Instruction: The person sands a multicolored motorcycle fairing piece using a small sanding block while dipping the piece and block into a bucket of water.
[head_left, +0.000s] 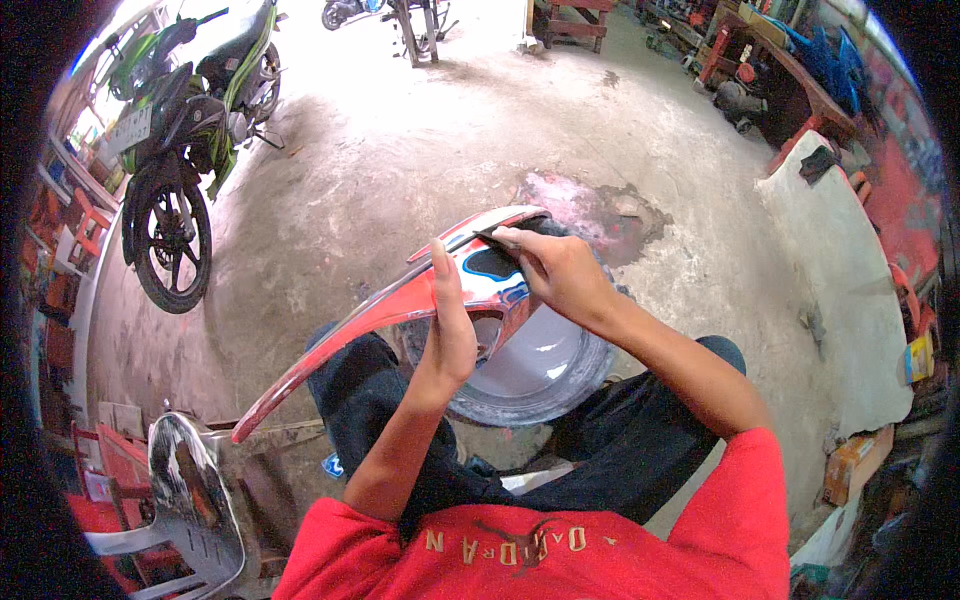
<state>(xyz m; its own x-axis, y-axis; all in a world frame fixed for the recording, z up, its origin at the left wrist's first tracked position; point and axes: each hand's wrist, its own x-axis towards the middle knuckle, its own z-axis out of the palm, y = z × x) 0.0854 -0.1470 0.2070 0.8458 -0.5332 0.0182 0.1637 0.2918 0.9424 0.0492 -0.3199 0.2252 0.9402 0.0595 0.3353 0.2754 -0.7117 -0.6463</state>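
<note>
A long, curved motorcycle fairing panel (385,308), red with sanded white and dark patches, slants across in front of me over a round basin (535,408) of greyish water. My left hand (452,335) is closed on the panel's middle, thumb up along the near face and the other fingers hidden behind. Near its upper right end my right hand (572,282) pinches a thin dark piece (486,237), which looks like sandpaper, against the surface. The panel's narrow tip points down to the left. The basin sits between my bent knees.
A green and black motorcycle (180,150) stands at the far left on the concrete floor. Close by on my left is a worn grey chair (200,500). Wet patches (610,215) mark the floor beyond the basin. A wooden bench (790,80) with parts lines the right side.
</note>
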